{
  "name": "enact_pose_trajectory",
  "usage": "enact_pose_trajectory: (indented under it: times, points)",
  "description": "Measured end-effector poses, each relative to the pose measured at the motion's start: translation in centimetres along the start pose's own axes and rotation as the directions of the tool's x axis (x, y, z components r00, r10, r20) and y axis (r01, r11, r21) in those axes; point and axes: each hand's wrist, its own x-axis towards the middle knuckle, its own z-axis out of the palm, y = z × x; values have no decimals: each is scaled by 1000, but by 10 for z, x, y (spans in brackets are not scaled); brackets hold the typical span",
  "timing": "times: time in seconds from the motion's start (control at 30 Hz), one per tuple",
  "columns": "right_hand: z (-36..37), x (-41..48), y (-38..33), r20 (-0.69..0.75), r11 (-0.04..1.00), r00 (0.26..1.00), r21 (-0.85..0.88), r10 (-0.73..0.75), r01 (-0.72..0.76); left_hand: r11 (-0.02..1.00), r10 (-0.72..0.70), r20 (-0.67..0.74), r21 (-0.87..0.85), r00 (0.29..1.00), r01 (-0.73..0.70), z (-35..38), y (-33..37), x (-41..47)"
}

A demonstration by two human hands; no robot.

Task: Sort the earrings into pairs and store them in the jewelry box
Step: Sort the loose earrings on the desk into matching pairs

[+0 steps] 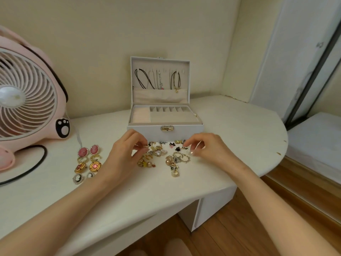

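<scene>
Both left hand and right hand are curled over the earrings; grasp cannot be told. Jewelry box is set just beyond.

Your white table carries an open jewelry box at the back; a loose heap of earrings lies just before it; large paired earrings sit in rows leftward; a pink fan and black cord lie beyond.
</scene>
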Motion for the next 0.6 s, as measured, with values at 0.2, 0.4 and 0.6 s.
enact_pose_trajectory:
  times: [0.2, 0.4, 0.6]
  points:
    - [-22, 7, 38, -167, 905, 960, -331, 223, -267, 1000, 12, 38, 0, 999, -12, 4, 1, -1]
    - [-15, 12, 46, -99, 934, 948, -166, 304, -317, 1000, -13, 24, -21, 1000, 14, 1, 1, -3]
    - [2, 9, 10, -60, 989, 988, 59, 139, -135, 999, -20, 31, -31, 999, 21, -1, 4, -2]
